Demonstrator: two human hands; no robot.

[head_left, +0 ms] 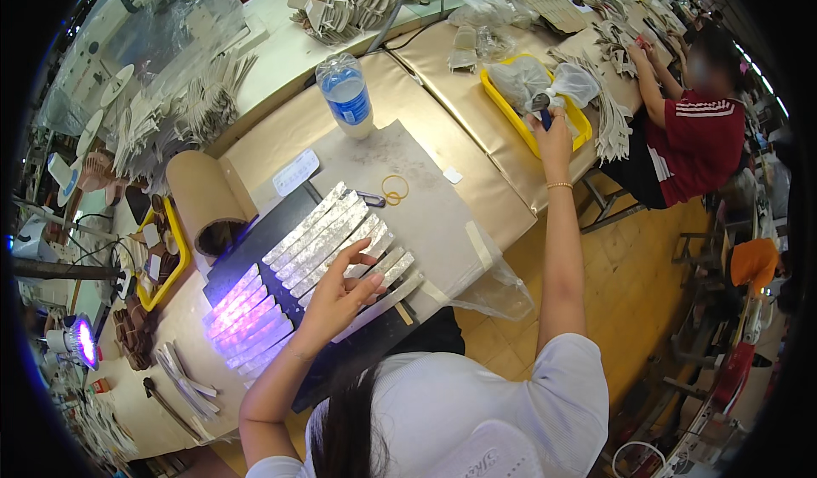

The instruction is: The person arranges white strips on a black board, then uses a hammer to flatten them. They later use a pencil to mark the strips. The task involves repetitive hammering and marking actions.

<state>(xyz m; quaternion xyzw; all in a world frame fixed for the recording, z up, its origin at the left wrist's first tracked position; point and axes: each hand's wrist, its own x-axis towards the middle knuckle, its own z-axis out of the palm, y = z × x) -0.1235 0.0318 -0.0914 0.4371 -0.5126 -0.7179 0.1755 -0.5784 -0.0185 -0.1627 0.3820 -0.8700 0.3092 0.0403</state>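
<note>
My left hand (340, 295) hovers over a row of pale, shiny strips (317, 238), its fingers curved and apart with nothing visible between them. The strips lie side by side on a dark board (247, 252), and a purple light falls on a lower group of strips (247, 316). My right arm reaches out to a yellow tray (521, 131) holding plastic bags (521, 78). There my right hand (555, 142) is closed on a small dark tool with a rounded end (542, 108); its exact kind is unclear.
A plastic bottle (347, 99) stands beyond the board, near a cardboard tube (204, 197). Rubber bands (393, 190) lie on the grey sheet. A lit lamp (82, 342) is at the left, below another yellow tray (174, 252). Another person (699, 137) sits at the right.
</note>
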